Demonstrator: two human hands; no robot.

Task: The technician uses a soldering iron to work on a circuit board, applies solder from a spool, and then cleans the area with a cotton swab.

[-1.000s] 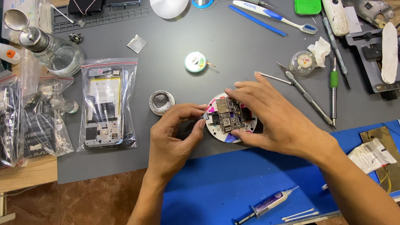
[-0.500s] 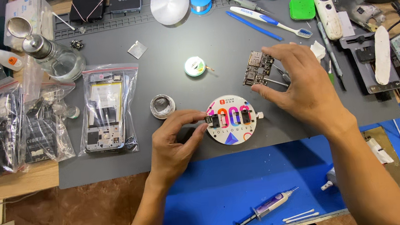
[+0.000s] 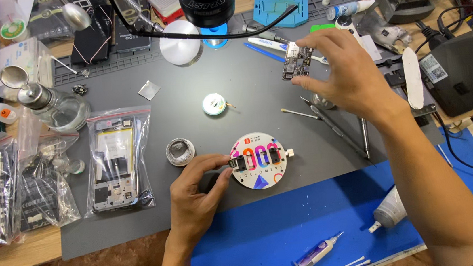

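From my seat I read the right hand [image 3: 352, 75] as raised above the counter [image 3: 190, 131], its thumb and first fingers pinched closed on the edges of a small circuit board [image 3: 297, 62], with the other fingers curled loosely behind. Gripping it by the rim keeps the fingertips off the components, and, as I judge it, the board sits tilted toward the camera so its face can be looked over beneath the black microscope head [image 3: 206, 0] and the bent lamp arm. The left hand [image 3: 196, 194] rests low on the grey mat, thumb and forefinger closed on the small black clamp at the left edge of the round board holder [image 3: 261, 162]; I take that grip as steadying the disc or working its slider, though I cannot tell which. The holder's middle shows only its coloured printing, with nothing clamped between its two black blocks. So the board is well apart from the holder, up and to the right of it, entirely inside the right hand's pinch and touching nothing else. Just below that hand lie the tweezers [image 3: 334, 126] and a thin probe, laid within reach. Farther left sit a roll of solder wick [image 3: 214, 104], a roll of tape [image 3: 180, 151], and a bagged phone frame [image 3: 115, 162] kept sealed, probably against dust. A syringe [image 3: 312, 256] lies on the blue mat [image 3: 291, 220] nearest me.
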